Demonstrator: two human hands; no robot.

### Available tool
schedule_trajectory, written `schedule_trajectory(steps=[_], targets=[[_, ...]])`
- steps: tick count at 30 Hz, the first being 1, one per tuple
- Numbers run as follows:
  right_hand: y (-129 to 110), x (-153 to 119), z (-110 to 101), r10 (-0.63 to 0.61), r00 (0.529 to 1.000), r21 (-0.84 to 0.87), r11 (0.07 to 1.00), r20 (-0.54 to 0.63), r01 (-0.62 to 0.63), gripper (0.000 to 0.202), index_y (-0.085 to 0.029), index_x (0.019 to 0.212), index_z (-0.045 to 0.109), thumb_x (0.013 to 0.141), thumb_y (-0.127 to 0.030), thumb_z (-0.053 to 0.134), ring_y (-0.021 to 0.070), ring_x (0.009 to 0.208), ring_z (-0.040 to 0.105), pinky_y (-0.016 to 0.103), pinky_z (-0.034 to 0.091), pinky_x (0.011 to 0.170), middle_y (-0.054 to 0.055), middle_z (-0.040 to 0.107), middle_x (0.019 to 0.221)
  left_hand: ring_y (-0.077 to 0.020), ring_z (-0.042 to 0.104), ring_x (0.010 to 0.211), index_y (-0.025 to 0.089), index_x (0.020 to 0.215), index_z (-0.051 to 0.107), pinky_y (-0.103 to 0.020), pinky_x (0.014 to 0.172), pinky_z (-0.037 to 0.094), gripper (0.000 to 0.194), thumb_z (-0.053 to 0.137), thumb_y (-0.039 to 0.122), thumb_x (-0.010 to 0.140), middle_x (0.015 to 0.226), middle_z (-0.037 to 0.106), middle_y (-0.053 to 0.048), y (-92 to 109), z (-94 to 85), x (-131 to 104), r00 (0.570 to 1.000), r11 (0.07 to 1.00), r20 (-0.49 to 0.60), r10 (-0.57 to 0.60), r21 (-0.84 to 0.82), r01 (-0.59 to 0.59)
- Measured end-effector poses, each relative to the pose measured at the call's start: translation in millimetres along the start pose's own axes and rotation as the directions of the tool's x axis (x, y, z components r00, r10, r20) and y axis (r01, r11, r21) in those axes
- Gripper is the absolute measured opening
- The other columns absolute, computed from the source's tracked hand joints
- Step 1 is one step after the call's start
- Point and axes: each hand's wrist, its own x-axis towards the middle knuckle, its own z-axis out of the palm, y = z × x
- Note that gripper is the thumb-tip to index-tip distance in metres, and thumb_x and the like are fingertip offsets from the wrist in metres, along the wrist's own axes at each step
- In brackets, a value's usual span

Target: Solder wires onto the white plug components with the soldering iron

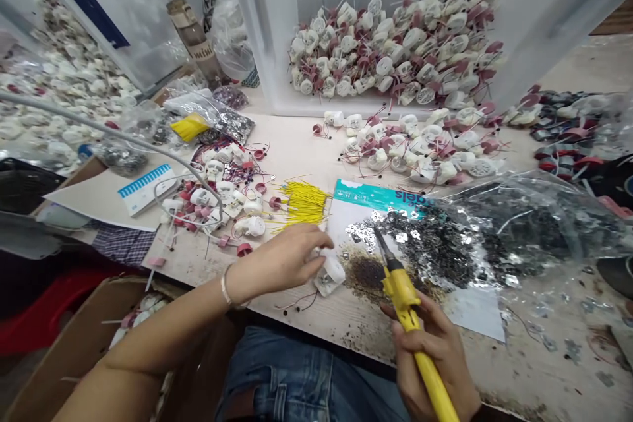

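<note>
My right hand (438, 353) is wrapped round the yellow handle of a soldering iron (401, 293). Its dark tip points away from me, over the edge of a pile of small metal plates (435, 244). My left hand (287, 257) hovers with thumb and forefinger apart beside a white plastic housing (330, 275) with thin wires, which lies on the table. Whether the fingertips touch the housing, I cannot tell. Just beyond the left hand lies a bundle of yellow wires (305, 203). A brown scorched patch (368, 270) marks the work surface between the hands.
White and pink wired housings (217, 194) lie at the left, with more (420, 145) at the back. A translucent bin (267, 53) holds many others. A grey cable (148, 145) loops across the left. At the right is a clear plastic bag (558, 231); a cardboard box (59, 362) stands below left.
</note>
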Motion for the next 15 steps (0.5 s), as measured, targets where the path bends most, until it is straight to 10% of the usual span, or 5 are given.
schedule_trajectory(steps=[10, 15], targets=[[7.0, 19.8, 62.0, -0.236, 0.938, -0.011, 0.969, 0.253, 0.247, 0.019, -0.021, 0.092, 0.062, 0.081, -0.006, 0.056, 0.0212, 0.114, 0.059, 0.031, 0.056, 0.09, 0.007, 0.046, 0.13, -0.021, 0.06, 0.079, 0.016, 0.081, 0.064, -0.032, 0.072, 0.044, 0.017, 0.049, 0.016, 0.089, 0.083, 0.065, -0.006, -7.0, 34.7, -65.8, 0.946, 0.957, 0.18, -0.27, 0.159, 0.243], [9.1, 23.1, 35.9, -0.258, 0.95, -0.056, 0.961, 0.179, 0.271, 0.019, -0.019, 0.087, 0.058, 0.078, -0.002, 0.059, 0.0169, 0.107, 0.061, 0.025, 0.058, 0.081, 0.008, 0.047, 0.126, -0.0166, 0.06, 0.077, 0.017, 0.083, 0.066, -0.028, 0.073, 0.045, 0.01, 0.057, 0.022, 0.086, 0.08, 0.066, -0.003, -8.8, 30.6, -61.6, 0.962, 0.946, -0.048, -0.269, -0.198, 0.255]])
